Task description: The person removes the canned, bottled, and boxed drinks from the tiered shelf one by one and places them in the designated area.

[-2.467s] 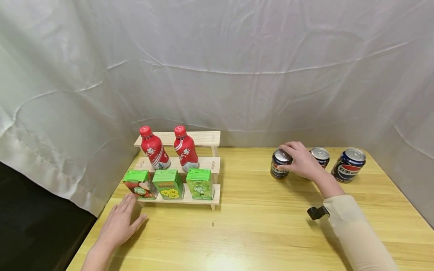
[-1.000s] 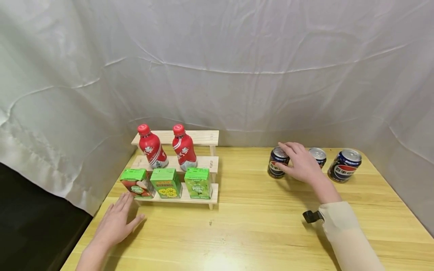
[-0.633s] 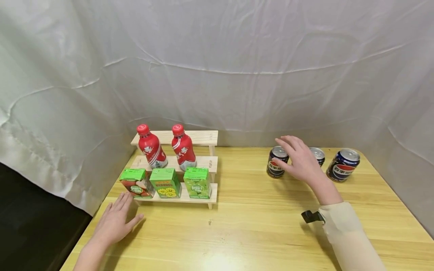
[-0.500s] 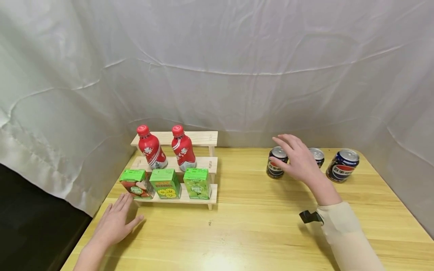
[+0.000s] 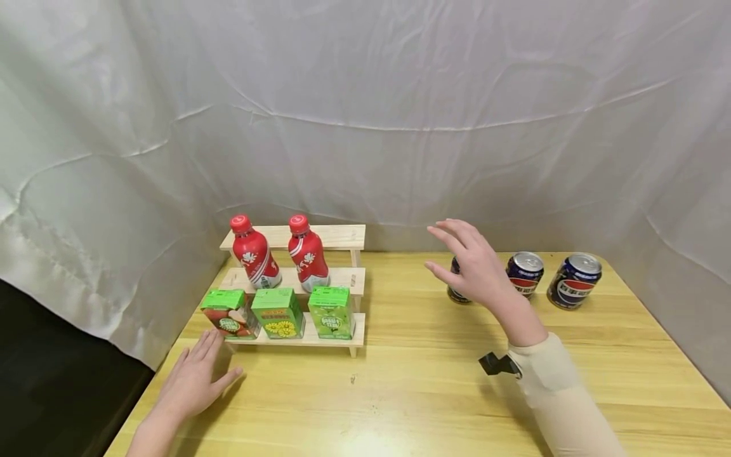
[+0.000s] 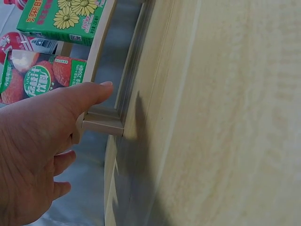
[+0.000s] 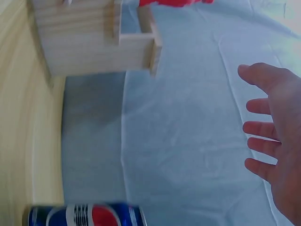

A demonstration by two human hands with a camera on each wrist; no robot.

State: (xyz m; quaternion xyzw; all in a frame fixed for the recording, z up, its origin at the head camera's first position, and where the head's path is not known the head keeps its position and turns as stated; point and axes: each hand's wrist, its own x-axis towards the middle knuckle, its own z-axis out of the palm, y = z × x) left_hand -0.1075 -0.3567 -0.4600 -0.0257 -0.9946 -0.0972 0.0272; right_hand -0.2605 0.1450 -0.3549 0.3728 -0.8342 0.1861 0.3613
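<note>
My right hand (image 5: 471, 263) is raised over the table with fingers spread and holds nothing. Behind it, a dark blue Pepsi can (image 5: 459, 293) stands partly hidden; that can (image 7: 84, 215) also shows at the bottom of the right wrist view. Two more Pepsi cans, a middle can (image 5: 525, 273) and a right-hand can (image 5: 574, 280), stand further right. At the left, my left hand (image 5: 191, 381) lies with straight fingers, its fingertips right at the front left corner of a three-step wooden rack (image 5: 342, 236), close by a strawberry-pictured juice box (image 6: 40, 77).
On the rack's bottom step also stand a yellow-flower drink box (image 5: 278, 314) and a light green juice box (image 5: 332, 313). Two red bottles, a left bottle (image 5: 255, 254) and a right bottle (image 5: 308, 254), stand on the middle step. Grey cloth (image 5: 400, 158) hangs behind the wooden table (image 5: 411, 381).
My right hand's fingers came off the leftmost can, then the hand rose and moved left, uncovering the middle can. The cans stay standing. My left hand stays by the rack.
</note>
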